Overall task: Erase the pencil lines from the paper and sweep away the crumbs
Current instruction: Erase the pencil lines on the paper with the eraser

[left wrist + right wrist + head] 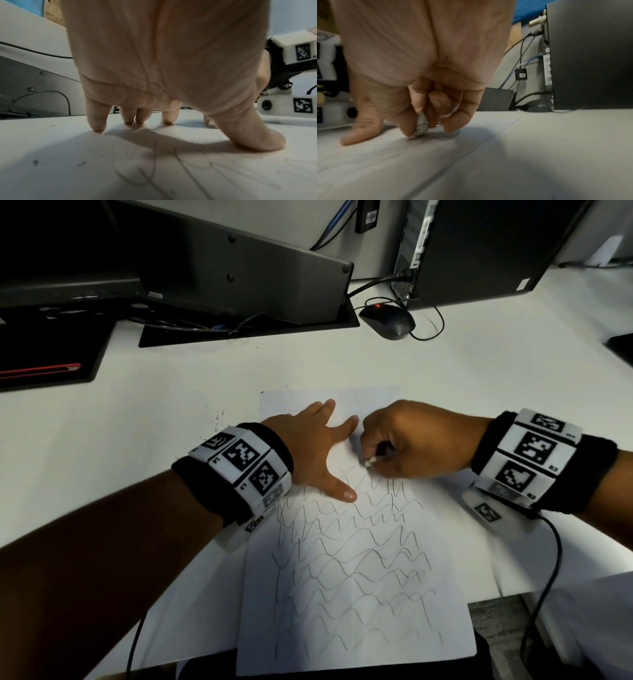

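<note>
paper [359, 594]: single white sheet flat on the white table [154, 440], near edge hanging a little over the table's front edge; light, floppy, likely to slide or crease under rubbing, so it wants pinning close beside the rubbed spot.
pencil lines [342, 559]: wavy rows cover the middle and near part; far part of the sheet looks bare or faint.
left hand [308, 450]: spread flat, fingertips [98, 129] and thumb pressing the sheet down just left of the working spot; grip holds nothing.
right hand [411, 440]: curled, grip pinching a small eraser [421, 125] between thumb and fingers, tip touching the paper at the top row of lines.
eraser handling: small, worn, greyed nub; probably soft and grippy on paper; little to hold, so pinch low and keep the pressure moderate.
crumbs [219, 419]: dark specks on the table left of the sheet's far corner, a few on the paper in the left wrist view; light, should brush off easily.
hard to see: eraser mostly buried in the fingers; right wrist view blurred, lines there smeared; can't tell how clean the far part is; sheet's near edge cut by shadow.
</note>
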A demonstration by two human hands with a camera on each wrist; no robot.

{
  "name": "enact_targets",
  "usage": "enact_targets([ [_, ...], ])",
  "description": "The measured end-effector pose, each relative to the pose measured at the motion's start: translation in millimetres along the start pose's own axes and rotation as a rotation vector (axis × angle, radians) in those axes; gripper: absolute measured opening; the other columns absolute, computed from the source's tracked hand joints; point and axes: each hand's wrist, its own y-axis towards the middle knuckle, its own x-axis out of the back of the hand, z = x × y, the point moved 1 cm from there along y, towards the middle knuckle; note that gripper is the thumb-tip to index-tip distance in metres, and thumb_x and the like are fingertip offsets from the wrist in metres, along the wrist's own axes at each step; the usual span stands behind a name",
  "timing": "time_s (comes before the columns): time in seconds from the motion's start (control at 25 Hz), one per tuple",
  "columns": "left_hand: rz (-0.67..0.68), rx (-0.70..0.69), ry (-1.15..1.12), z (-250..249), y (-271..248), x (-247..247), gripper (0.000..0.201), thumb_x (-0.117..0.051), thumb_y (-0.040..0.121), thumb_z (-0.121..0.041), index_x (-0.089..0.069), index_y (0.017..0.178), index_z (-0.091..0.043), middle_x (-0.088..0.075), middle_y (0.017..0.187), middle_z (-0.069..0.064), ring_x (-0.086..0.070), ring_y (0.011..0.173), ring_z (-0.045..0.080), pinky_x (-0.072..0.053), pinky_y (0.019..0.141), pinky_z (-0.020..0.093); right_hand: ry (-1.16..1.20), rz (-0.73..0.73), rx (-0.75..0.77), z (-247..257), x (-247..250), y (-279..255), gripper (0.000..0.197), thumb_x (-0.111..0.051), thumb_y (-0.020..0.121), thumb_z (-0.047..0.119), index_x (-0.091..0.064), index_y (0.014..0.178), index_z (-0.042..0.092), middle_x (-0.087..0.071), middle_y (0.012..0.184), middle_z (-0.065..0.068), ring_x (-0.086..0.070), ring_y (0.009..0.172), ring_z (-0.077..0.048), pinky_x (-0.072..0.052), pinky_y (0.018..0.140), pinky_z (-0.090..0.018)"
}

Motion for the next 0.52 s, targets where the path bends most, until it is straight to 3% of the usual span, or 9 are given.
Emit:
enact_targets([
  [0.16, -0.003, 0.002, 0.009, -0.5, 2.6, -0.5, 0.119, -0.056, 0.070, -0.083, 0.012, 0.156, -0.035, 0.019, 0.164, 0.006, 0.012, 0.152, 0.020, -0.027, 0.117, 0.053, -0.081, -0.105, -0.097, -8.0, 8.5, -0.9, 0.010, -0.068, 0.079, 0.025, -0.073, 0.088, 0.027, -0.057, 0.082, 0.015, -0.055, 0.075, -0.008, -0.038, 0.066, -0.024],
  [0.32, 0.003, 0.003, 0.016, 0.0, 1.8, -0.1, 0.119, -0.057, 0.071, -0.082, 0.013, 0.156, -0.035, 0.020, 0.164, 0.006, 0.011, 0.152, 0.020, -0.027, 0.118, 0.053, -0.023, 0.020, -0.001, 0.1, 2.5, -5.2, 0.010, -0.068, 0.080, 0.023, -0.072, 0.087, 0.028, -0.059, 0.081, 0.017, -0.051, 0.068, 0.005, -0.034, 0.062, -0.014],
  [0.44, 0.000, 0.000, 0.009, 0.2, 1.4, 0.1, 0.119, -0.057, 0.071, -0.083, 0.012, 0.156, -0.035, 0.020, 0.164, 0.006, 0.011, 0.152, 0.020, -0.026, 0.118, 0.054, -0.079, -0.084, -0.069, -8.6, 10.4, -4.5, 0.010, -0.067, 0.080, 0.025, -0.072, 0.087, 0.029, -0.057, 0.079, 0.018, -0.054, 0.071, 0.001, -0.034, 0.063, -0.020],
  [0.52, 0.004, 0.000, 0.007, 0.2, 1.2, -0.8, 0.120, -0.057, 0.070, -0.083, 0.012, 0.156, -0.035, 0.021, 0.164, 0.005, 0.012, 0.152, 0.020, -0.025, 0.118, 0.054, -0.092, -0.063, -0.044, -8.5, 7.3, -5.9, 0.008, -0.067, 0.081, 0.024, -0.072, 0.085, 0.029, -0.052, 0.074, 0.020, -0.050, 0.067, 0.004, -0.032, 0.060, -0.016],
])
